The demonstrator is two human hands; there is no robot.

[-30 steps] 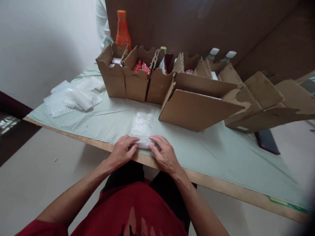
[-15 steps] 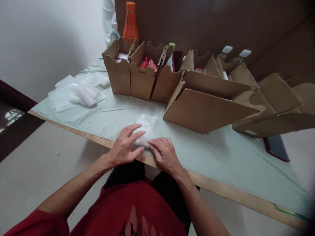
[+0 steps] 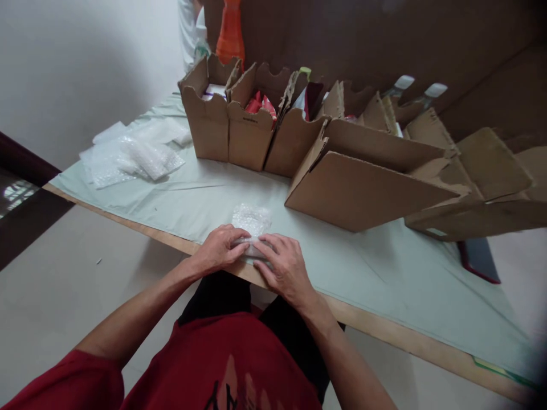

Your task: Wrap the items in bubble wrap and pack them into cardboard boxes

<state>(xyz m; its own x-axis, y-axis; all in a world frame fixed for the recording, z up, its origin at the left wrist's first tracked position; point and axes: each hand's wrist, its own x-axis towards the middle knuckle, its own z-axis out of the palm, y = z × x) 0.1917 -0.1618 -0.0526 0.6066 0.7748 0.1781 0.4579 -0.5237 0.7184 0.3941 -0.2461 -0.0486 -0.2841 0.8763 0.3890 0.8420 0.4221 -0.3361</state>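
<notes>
A small piece of bubble wrap (image 3: 252, 217) lies at the table's front edge, its near end doubled into a thicker fold. My left hand (image 3: 222, 246) is closed on the left end of that fold, thumb below and fingers on top. From the other side my right hand (image 3: 284, 262) grips the right end, its fingers curled over the fold and the thumb at the near side. Both hands' fingertips almost meet at the middle. Whether anything lies inside the wrap I cannot tell.
Several bubble wrap pouches (image 3: 132, 154) are heaped at the table's left. Cardboard bins (image 3: 252, 134) holding packets line the back, with a larger cardboard box (image 3: 367, 188) nearer. An orange bottle (image 3: 231, 37) stands behind them. A dark flat object (image 3: 481, 259) lies at right.
The near end of the bubble wrap is folded over further. My left fingers have closed onto it from a spread pose, and my right fingers have shifted over the fold.
</notes>
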